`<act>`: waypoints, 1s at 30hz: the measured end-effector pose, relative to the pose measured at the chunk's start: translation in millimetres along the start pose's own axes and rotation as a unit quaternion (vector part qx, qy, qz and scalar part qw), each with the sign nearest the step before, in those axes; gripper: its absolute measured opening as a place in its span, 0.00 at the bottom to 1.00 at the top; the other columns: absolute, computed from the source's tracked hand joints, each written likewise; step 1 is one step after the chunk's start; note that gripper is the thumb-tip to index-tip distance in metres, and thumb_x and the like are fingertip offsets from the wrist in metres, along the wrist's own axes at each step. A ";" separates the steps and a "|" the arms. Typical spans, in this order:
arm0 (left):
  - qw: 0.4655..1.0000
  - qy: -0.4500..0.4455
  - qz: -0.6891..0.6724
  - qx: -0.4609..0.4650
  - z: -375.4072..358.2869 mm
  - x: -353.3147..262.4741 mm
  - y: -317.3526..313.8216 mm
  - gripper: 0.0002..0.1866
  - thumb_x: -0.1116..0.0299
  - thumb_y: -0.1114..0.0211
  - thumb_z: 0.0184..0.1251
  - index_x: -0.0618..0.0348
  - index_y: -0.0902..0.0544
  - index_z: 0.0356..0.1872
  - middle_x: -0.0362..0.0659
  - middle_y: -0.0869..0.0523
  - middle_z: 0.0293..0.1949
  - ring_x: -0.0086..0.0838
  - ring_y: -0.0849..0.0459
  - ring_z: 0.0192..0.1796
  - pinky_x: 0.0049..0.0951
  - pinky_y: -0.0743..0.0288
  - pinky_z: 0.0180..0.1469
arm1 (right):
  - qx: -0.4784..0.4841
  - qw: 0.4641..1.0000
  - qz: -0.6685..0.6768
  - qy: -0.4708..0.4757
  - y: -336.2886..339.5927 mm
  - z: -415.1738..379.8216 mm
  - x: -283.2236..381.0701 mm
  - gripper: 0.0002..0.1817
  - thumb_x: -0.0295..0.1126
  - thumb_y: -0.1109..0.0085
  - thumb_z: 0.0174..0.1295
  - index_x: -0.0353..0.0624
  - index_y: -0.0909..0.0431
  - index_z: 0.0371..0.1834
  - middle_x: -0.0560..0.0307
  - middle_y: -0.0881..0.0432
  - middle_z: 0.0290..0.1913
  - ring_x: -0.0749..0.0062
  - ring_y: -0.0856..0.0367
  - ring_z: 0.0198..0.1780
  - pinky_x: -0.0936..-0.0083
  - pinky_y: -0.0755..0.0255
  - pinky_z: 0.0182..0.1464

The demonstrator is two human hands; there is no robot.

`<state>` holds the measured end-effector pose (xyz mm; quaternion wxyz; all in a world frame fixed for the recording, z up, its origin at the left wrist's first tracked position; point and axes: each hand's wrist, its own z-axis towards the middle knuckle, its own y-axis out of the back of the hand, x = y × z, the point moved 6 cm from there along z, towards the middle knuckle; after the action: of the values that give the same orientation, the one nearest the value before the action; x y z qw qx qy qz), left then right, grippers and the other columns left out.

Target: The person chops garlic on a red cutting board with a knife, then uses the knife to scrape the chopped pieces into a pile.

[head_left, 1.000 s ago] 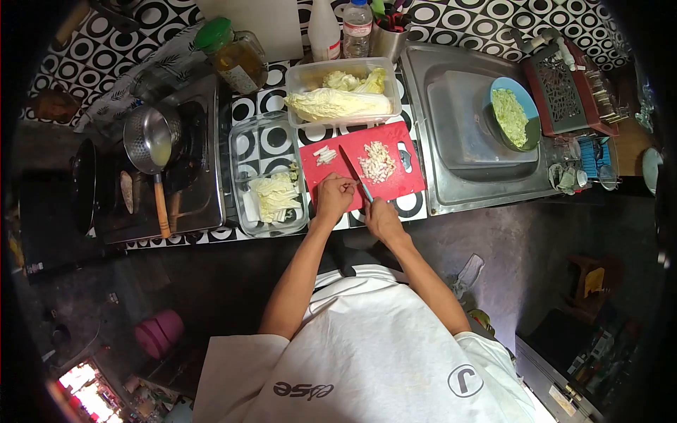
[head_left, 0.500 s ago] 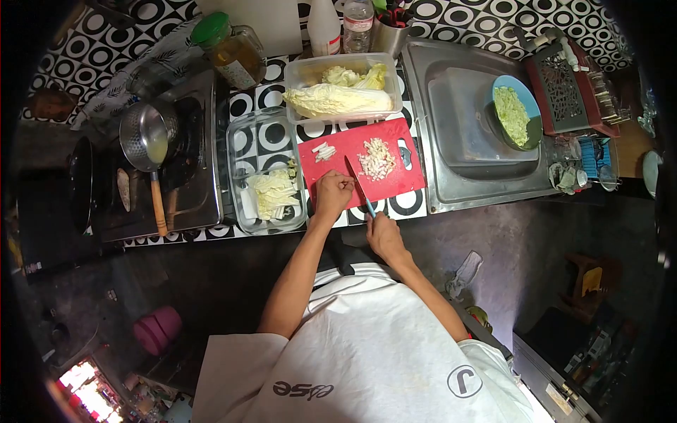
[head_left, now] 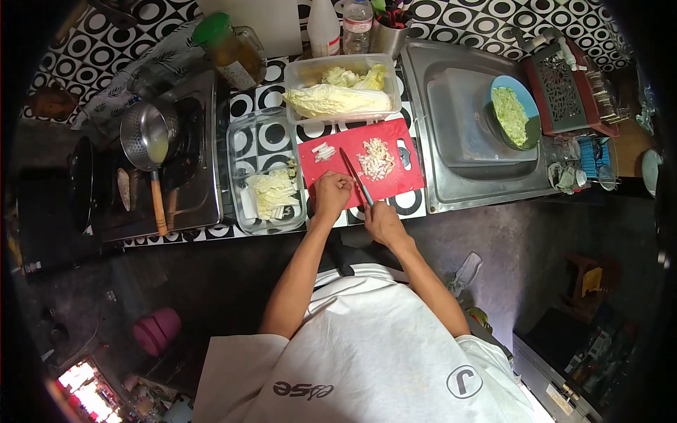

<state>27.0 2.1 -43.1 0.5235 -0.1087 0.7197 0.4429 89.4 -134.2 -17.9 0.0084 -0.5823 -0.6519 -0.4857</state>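
Observation:
My right hand is closed round the light-blue handle of a knife, whose blade points away from me over the red cutting board. My left hand rests on the board's near left part, fingers curled in, just left of the blade; what they hold, if anything, is hidden. Right of the blade lies a pile of chopped pale pieces, seemingly cabbage stem. A few pale strips lie on the board's far left.
Beyond the board sits a plastic tub with napa cabbage. To the left are a clear container with cabbage leaves and a stove with a saucepan. A steel sink on the right holds a blue bowl of shredded greens.
The knife has shifted slightly, its tip now a little farther left and away from me. My right hand has moved slightly up toward the board. My left hand stays nearly in place.

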 end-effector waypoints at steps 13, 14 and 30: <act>1.000 -0.009 0.001 0.003 0.6 1.7 -2.8 0.06 0.77 0.35 0.45 0.63 0.15 0.28 0.46 0.18 0.25 0.27 0.19 0.25 0.25 0.27 0.30 | -0.037 0.999 -0.001 -0.018 -24.1 -4.6 -18.6 0.20 0.39 0.55 0.65 0.28 0.26 0.35 0.26 0.22 0.30 0.33 0.22 0.38 0.48 0.28 0.42; 1.000 -0.013 0.002 0.003 0.4 1.6 -2.5 0.06 0.77 0.35 0.45 0.63 0.15 0.28 0.46 0.18 0.25 0.27 0.19 0.25 0.25 0.27 0.30 | -0.037 0.999 -0.007 -0.021 -24.6 -2.9 -17.9 0.19 0.39 0.55 0.65 0.28 0.26 0.35 0.26 0.22 0.31 0.33 0.22 0.38 0.48 0.28 0.42; 0.995 -0.042 0.087 0.013 -0.6 -16.6 -7.8 0.07 0.72 0.34 0.47 0.62 0.16 0.28 0.49 0.18 0.28 0.35 0.18 0.29 0.31 0.25 0.34 | -0.099 0.995 0.010 0.007 15.3 -3.8 -7.9 0.21 0.43 0.54 0.65 0.30 0.27 0.34 0.27 0.23 0.29 0.33 0.23 0.35 0.48 0.30 0.41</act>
<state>38.5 -8.1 -33.1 0.5140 -0.0206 0.7094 0.4818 101.6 -144.8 -10.9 -0.0392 -0.5834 -0.5948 -0.5517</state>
